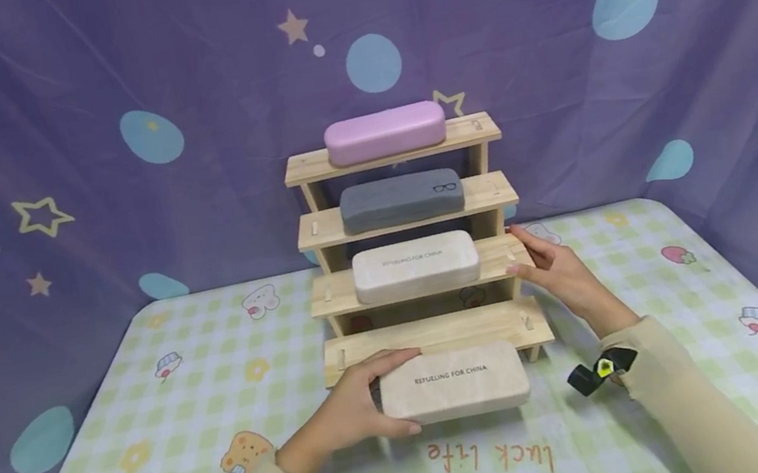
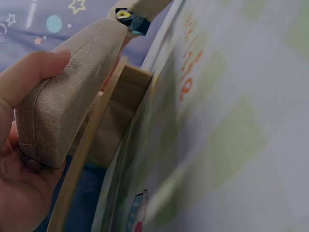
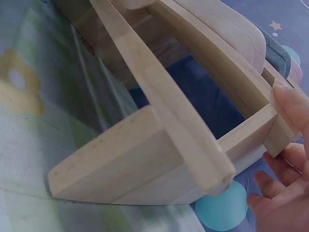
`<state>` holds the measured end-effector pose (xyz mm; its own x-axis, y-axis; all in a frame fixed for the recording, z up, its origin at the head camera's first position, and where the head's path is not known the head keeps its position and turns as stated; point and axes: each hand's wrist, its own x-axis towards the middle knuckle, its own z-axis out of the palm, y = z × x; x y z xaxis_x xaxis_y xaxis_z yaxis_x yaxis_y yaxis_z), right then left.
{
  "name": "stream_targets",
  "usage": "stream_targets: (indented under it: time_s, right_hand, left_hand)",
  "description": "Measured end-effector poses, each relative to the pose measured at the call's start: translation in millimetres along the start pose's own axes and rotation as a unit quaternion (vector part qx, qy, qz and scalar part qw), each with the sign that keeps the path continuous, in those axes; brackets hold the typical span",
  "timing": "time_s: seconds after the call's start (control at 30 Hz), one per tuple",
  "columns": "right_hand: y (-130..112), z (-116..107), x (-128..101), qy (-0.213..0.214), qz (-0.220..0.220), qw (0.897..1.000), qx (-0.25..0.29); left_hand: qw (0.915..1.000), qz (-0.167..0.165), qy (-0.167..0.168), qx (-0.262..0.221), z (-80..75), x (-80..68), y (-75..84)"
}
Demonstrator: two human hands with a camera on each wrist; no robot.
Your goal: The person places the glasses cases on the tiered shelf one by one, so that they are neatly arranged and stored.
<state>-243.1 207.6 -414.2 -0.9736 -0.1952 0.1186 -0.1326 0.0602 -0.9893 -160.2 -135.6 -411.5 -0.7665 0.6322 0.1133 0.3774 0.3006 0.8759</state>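
A cream glasses case (image 1: 454,384) lettered "REFUELING FOR CHINA" is gripped at its left end by my left hand (image 1: 356,405), just in front of the lowest shelf. Thumb and fingers wrap that end in the left wrist view, where the case (image 2: 79,92) is held off the table. My right hand (image 1: 568,275) holds the right end of the second shelf from the bottom on a wooden stepped rack (image 1: 434,334); the right wrist view shows its thumb on top and fingers beneath the board (image 3: 241,72). The bottom shelf carries nothing.
On the upper shelves sit a white glasses case (image 1: 417,268), a grey-blue one (image 1: 401,200) and, on top, a pink one (image 1: 385,134). A checked tablecloth (image 1: 210,401) covers the table. Behind the rack hangs a purple curtain (image 1: 226,60).
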Motion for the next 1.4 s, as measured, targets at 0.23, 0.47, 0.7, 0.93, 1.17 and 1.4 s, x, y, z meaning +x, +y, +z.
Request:
stream_targets:
  time_s: [0.23, 0.47, 0.7, 0.93, 1.17, 1.4]
  right_hand:
    - [2, 0, 1, 0.002, 0.003, 1.000, -0.002]
    - [2, -1, 1, 0.003, 0.001, 1.000, -0.009]
    - [4, -1, 1, 0.004, -0.001, 1.000, -0.010]
    - [3, -1, 0, 0.003, -0.006, 1.000, -0.008]
    - [3, -1, 0, -0.001, -0.007, 1.000, 0.003]
    - [1, 0, 0, -0.003, -0.005, 1.000, 0.005]
  left_hand:
    - [0.9999, 0.008, 0.012, -0.008, -8.9, 5.7, -1.1]
    - [0.9997, -0.006, 0.023, -0.005, -16.9, 15.7, -5.3]
    - [0.9995, -0.012, 0.029, 0.006, -24.9, 24.3, -13.4]
    - [0.9996, -0.011, 0.023, -0.011, -29.6, 29.8, -16.0]
    - [0.9992, -0.020, 0.035, 0.005, -31.6, 35.4, -19.0]
    - [0.9992, -0.024, 0.029, 0.015, -34.2, 39.1, -21.7]
